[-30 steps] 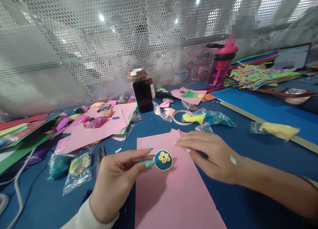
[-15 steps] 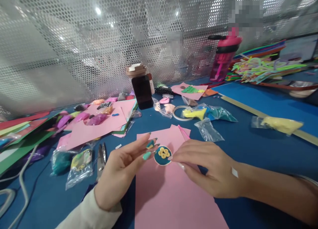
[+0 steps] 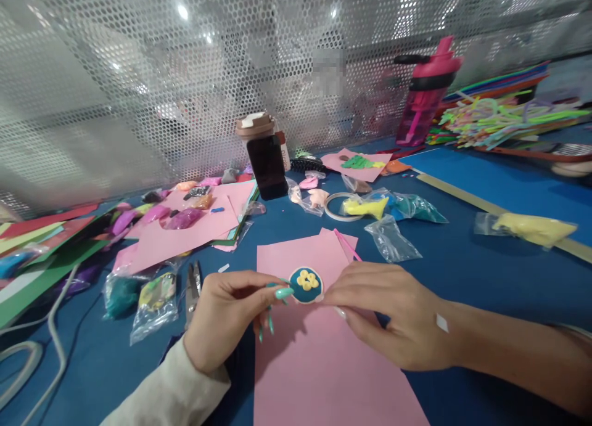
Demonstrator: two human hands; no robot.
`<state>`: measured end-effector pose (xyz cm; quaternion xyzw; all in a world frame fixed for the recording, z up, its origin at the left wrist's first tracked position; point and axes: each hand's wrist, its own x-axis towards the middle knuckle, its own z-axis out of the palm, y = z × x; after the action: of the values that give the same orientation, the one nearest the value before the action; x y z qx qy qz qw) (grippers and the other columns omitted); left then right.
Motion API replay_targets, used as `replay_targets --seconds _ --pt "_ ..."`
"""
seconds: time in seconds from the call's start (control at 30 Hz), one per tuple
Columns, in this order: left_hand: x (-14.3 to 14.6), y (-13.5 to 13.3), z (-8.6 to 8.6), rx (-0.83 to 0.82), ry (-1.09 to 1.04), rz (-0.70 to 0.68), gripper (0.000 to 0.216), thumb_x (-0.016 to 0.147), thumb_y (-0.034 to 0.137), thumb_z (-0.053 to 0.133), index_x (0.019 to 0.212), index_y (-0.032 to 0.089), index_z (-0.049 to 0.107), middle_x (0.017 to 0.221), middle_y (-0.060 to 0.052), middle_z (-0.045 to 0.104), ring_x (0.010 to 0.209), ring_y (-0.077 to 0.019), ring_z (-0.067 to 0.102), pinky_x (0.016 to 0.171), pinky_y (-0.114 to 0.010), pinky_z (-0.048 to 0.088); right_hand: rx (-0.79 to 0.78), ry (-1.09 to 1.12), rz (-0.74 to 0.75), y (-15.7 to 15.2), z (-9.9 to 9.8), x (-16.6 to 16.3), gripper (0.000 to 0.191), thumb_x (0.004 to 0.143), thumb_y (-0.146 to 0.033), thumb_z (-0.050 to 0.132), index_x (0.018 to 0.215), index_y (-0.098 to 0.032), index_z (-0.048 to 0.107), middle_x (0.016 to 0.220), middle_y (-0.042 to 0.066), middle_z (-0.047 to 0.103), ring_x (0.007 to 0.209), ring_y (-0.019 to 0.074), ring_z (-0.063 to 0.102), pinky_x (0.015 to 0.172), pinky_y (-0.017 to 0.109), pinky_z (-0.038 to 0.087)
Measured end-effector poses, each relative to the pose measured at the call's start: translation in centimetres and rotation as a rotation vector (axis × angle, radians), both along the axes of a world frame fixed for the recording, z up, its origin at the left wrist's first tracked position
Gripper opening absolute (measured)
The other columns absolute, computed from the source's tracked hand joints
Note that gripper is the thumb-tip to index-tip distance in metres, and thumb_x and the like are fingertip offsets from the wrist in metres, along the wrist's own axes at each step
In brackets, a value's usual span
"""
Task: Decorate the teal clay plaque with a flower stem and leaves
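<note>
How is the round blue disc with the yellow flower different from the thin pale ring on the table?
The round blue disc with the yellow flower is filled in; the thin pale ring is open in the middle. The disc is between the left hand and right hand; the ring lies on the blue table. Both are round.

Your disc [image 3: 305, 296], round and dark teal with a pale rim, sits between your left fingers [image 3: 259, 298] and right fingers [image 3: 354, 294], its face tilted toward you. Its yellow flower [image 3: 308, 285], clustered lumps, is raised on that face, between your fingertips.
</note>
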<state>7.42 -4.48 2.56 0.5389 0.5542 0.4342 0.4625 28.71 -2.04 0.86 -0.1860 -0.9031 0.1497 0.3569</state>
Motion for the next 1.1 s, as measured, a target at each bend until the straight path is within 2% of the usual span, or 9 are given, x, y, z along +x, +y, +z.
replay_targets --seconds 0.2,0.33,0.43,0.53,0.63,0.77,0.87,0.97,1.1 --pt "-0.9 0.8 -0.6 0.107 0.065 0.021 0.02 0.07 0.02 0.062 0.088 0.02 0.07 0.083 -0.006 0.069 0.063 -0.0116 0.059 0.06 -0.02 0.049 0.037 0.007 -0.005 0.0 0.1 0.0 0.023 0.076 -0.007 0.042 0.087 -0.015 0.061 0.077 0.006 0.067 0.072 0.0138 0.061 0.066 0.025 0.048" --pt "-1.1 0.6 -0.6 0.068 -0.05 0.019 0.023 0.07 0.024 0.063 0.092 0.019 0.069 0.094 -0.007 0.068 0.085 -0.0179 0.062 0.074 -0.022 0.049 0.017 0.01 -0.007 0.1 0.0 0.0 0.026 0.075 -0.006 0.042 0.091 -0.014 0.061 0.076 0.006 0.067 0.071 0.0142 0.061 0.065 0.026 0.048" --pt "-1.0 0.4 -0.4 0.118 0.034 0.025 0.02 0.073 0.027 0.061 0.089 0.018 0.069 0.088 -0.007 0.069 0.08 -0.0177 0.063 0.075 -0.025 0.05 -0.03 0.027 0.012 0.0 0.0 0.0 0.026 0.075 -0.006 0.043 0.093 -0.013 0.062 0.078 0.006 0.067 0.072 0.0144 0.061 0.066 0.027 0.048" --pt "-0.3 -0.1 -0.1 0.123 0.055 0.023 0.019 0.07 0.022 0.064 0.089 0.02 0.07 0.091 -0.005 0.069 0.084 -0.019 0.065 0.076 -0.024 0.052 -0.235 0.048 -0.034 -0.3 0.3 -0.2 0.022 0.079 -0.014 0.048 0.096 -0.015 0.062 0.087 0.005 0.067 0.078 0.0143 0.062 0.07 0.025 0.049" --pt "0.7 -1.2 0.1 0.174 0.039 -0.014 0.028 0.072 0.018 0.062 0.099 0.027 0.065 0.094 -0.002 0.069 0.087 -0.0174 0.065 0.076 -0.021 0.052 -0.64 0.086 -0.049 -1.0 1.0 -0.6 0.021 0.082 -0.025 0.051 0.099 -0.018 0.062 0.097 0.004 0.066 0.088 0.0143 0.061 0.078 0.025 0.049" --pt "2.1 -3.1 0.2 0.337 0.148 -0.156 0.043 0.072 0.008 0.059 0.105 0.036 0.06 0.088 0.002 0.07 0.075 -0.0147 0.067 0.066 -0.018 0.054 -1.063 0.229 0.283 -1.7 1.6 -1.5 0.022 0.083 -0.029 0.052 0.098 -0.02 0.064 0.097 0.002 0.066 0.094 0.015 0.06 0.087 0.03 0.046" --pt "2.6 -3.8 0.4 0.498 0.25 -0.202 0.052 0.07 0.001 0.058 0.106 0.039 0.058 0.084 0.003 0.07 0.056 -0.0117 0.066 0.051 -0.015 0.051 -1.156 0.344 0.368 -2.1 1.4 -1.9 0.016 0.079 -0.028 0.056 0.084 -0.021 0.069 0.085 0.0 0.068 0.085 0.0127 0.062 0.083 0.025 0.047" --pt "2.6 -3.7 0.5 0.596 0.367 -0.14 0.05 0.067 0.002 0.062 0.102 0.037 0.061 0.087 0.001 0.07 0.066 -0.016 0.068 0.054 -0.017 0.051 -1.184 0.357 0.293 -2.2 1.0 -1.9 0.012 0.076 -0.026 0.06 0.08 -0.02 0.071 0.076 -0.002 0.068 0.075 0.0097 0.063 0.074 0.018 0.048" --pt "1.9 -2.9 0.4 0.587 0.452 -0.238 0.033 0.069 0.007 0.062 0.093 0.028 0.068 0.083 -0.003 0.071 0.069 -0.0168 0.067 0.059 -0.019 0.052 -1.186 0.32 0.163 -2.0 0.5 -1.5 0.021 0.077 -0.032 0.059 0.074 -0.014 0.07 0.066 0.002 0.067 0.064 0.0095 0.06 0.06 0.017 0.047"
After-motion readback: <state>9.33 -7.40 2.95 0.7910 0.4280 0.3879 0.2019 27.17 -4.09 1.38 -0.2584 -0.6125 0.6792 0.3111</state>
